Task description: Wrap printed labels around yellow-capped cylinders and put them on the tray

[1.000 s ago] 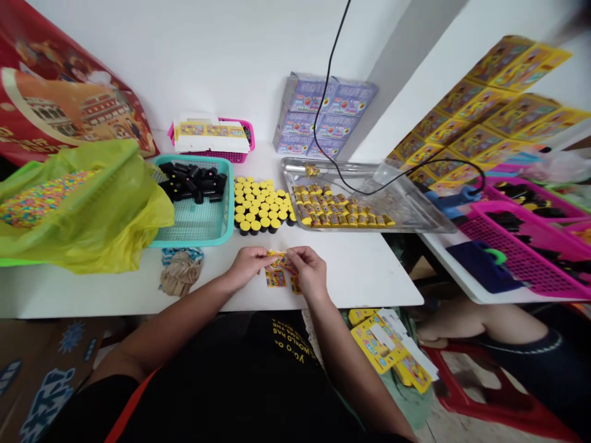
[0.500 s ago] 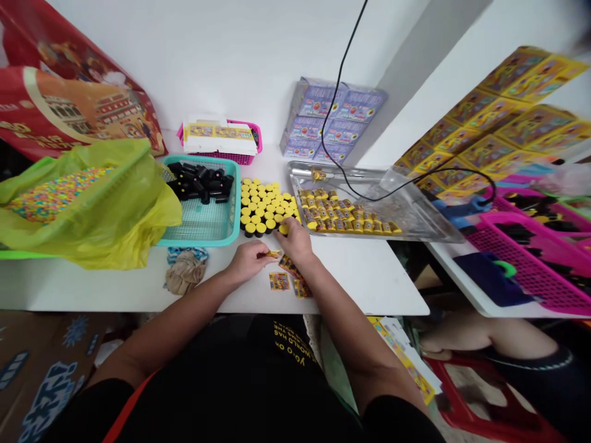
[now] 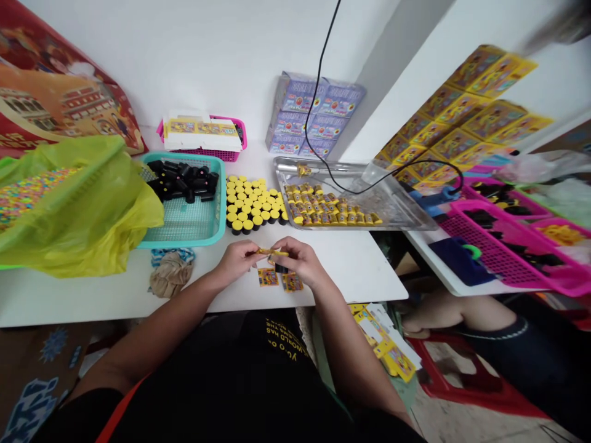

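My left hand [image 3: 234,261] and my right hand [image 3: 295,261] meet near the front edge of the white table [image 3: 351,264]. The left hand pinches a yellow sticker label [image 3: 266,251]. My right hand is closed on a small black tube with a yellow cap [image 3: 280,266], the label touching it. Loose yellow labels [image 3: 279,280] lie on the table just under both hands. Beyond them stands a cluster of yellow-capped tubes [image 3: 252,204]. A steel tray [image 3: 397,209] to the right holds rows of labelled tubes [image 3: 332,209].
A teal basket [image 3: 184,224] holds black tubes. A yellow-green bag [image 3: 78,209] of coloured beads sits at left, a cloth [image 3: 170,277] near it. Purple boxes [image 3: 314,117] and a black cable [image 3: 323,104] are behind. Pink baskets [image 3: 508,246] and another person's arm [image 3: 471,317] are at right.
My right hand reached to the cluster of capped tubes, took one, and came back to the left hand and its label.
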Motion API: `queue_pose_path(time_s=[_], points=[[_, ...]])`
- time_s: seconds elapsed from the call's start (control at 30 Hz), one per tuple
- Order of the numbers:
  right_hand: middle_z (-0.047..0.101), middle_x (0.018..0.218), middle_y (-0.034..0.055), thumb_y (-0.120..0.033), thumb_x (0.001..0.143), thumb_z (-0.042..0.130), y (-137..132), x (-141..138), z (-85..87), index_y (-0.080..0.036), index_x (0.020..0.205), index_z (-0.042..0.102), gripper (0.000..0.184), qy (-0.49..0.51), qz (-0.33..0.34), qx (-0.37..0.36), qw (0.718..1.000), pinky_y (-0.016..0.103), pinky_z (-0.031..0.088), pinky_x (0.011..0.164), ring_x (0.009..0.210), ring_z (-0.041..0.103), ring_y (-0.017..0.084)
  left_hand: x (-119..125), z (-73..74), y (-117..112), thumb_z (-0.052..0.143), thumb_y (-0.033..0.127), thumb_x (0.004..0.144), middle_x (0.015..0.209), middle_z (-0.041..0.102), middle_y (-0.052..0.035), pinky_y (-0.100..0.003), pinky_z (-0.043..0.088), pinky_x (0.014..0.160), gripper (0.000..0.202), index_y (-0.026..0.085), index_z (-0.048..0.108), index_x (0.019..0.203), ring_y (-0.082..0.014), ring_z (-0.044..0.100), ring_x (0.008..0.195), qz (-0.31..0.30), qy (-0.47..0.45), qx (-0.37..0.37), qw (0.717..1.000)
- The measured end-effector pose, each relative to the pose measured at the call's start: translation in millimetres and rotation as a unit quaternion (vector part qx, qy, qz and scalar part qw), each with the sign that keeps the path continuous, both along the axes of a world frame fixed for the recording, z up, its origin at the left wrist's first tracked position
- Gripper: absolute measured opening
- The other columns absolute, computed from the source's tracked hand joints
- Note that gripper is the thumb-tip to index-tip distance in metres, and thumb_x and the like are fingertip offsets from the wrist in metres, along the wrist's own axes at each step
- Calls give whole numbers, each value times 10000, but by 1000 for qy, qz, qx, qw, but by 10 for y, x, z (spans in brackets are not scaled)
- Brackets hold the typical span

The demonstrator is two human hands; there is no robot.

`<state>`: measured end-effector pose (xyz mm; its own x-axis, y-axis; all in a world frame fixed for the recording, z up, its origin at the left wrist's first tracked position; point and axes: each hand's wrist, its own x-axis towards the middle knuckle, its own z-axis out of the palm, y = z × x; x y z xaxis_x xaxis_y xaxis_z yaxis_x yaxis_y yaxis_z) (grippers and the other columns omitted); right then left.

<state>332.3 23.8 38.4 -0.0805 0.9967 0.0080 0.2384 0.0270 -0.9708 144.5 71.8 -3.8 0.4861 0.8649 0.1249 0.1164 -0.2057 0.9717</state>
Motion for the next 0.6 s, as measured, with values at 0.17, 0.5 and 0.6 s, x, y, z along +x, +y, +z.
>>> queue_pose_path(time_s=[0.17,0.5,0.6], points=[[580,631,-49,-374,736,718,-79,-43,-46,-202,829,673,201,-70,-7,30,997,231,379,538,546,470,97,-12,60,12,655,475,789,640,582,-12,-193,420,404,354,130,640,709,-96,553,493,-44,-18,-47,998],[676,740,2,-376,730,722,-119,18,-92,-194,815,726,200,-70,35,-4,997,271,461,633,656,582,146,-12,14,46,820,442,623,587,638,-27,-236,505,445,387,107,629,662,-122,596,472,-66,-36,-172,982],[696,791,11,-374,731,718,-159,30,-30,-197,824,730,201,-41,52,-12,998,284,480,676,706,611,158,-21,17,38,823,422,618,581,635,-28,-207,464,403,372,110,625,669,-130,605,499,-70,-42,-168,982]])
